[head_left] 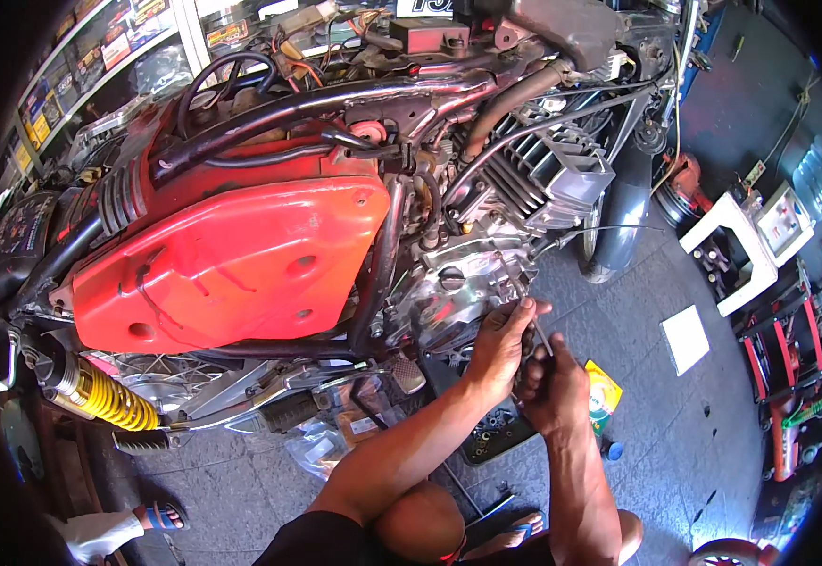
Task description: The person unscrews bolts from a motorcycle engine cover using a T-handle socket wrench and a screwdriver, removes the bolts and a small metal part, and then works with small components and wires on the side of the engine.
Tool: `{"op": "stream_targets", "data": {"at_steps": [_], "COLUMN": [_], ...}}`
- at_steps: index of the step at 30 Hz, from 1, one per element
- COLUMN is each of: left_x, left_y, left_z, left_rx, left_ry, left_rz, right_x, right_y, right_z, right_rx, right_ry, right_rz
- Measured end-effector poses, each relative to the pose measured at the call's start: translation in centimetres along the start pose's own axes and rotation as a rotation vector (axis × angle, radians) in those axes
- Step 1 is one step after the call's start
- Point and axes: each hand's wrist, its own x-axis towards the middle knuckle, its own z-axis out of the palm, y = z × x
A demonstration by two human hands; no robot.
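A motorcycle with a red side panel [227,259] spans the view. Its silver engine case [458,283] sits below the finned cylinder [529,170]. My left hand [505,340] is at the lower right of the case, thumb and fingers closed near the upper end of a thin metal tool [543,341]; exactly what they grip is unclear. Just below it, my right hand [552,387] is wrapped round that tool. Under my hands lies a black parts tray [500,443] with small pieces, beside a yellow-green packet [602,396].
A yellow shock absorber [114,401], plastic bags [321,443] and a foot pedal [406,373] are at lower left. Another person's sandalled foot [166,516] shows there. On the right are a white stool [741,236], paper [684,340], a red-black rack [788,340] and a water jug [816,179].
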Motion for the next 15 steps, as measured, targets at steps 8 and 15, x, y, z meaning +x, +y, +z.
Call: {"op": "stream_targets", "data": {"at_steps": [8,15], "left_x": [2.1,1.9], "left_y": [-0.9,-1.2], "left_z": [-1.0,-0.6], "left_rx": [0.131,0.121], "left_ry": [-0.030,-0.033], "left_rz": [0.191,0.232], "right_x": [-2.1,-2.0], "right_y": [-2.8,-2.1], "right_z": [0.9,-0.8], "right_rx": [-0.468,-0.704], "right_ry": [0.081,0.238], "right_rz": [-0.190,-0.491]}}
